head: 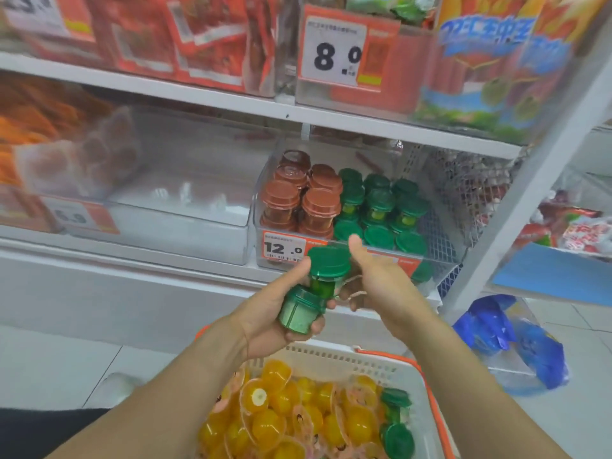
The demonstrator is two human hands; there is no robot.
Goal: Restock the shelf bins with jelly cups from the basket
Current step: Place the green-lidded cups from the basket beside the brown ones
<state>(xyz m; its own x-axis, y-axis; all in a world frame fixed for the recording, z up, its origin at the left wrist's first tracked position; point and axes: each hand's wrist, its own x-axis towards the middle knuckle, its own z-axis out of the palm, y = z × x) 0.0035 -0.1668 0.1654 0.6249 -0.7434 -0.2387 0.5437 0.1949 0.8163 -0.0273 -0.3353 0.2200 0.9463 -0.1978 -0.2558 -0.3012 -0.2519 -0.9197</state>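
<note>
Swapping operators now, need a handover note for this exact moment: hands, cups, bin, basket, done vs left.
Left hand: grips two green jelly cups, one upright above, one tilted on its side below.
Right hand: holds nothing, open beside the upper cup, thumb raised, no grip yet.
Shelf bin: brown cups left, green cups right, partly filled.
Basket: many yellow-orange cups, a few green ones at its right side.
Done: some green and brown stocked.
Left: place the two held cups, then empty the basket.

Basket (334,361) below shelf bin (440,250)
</note>
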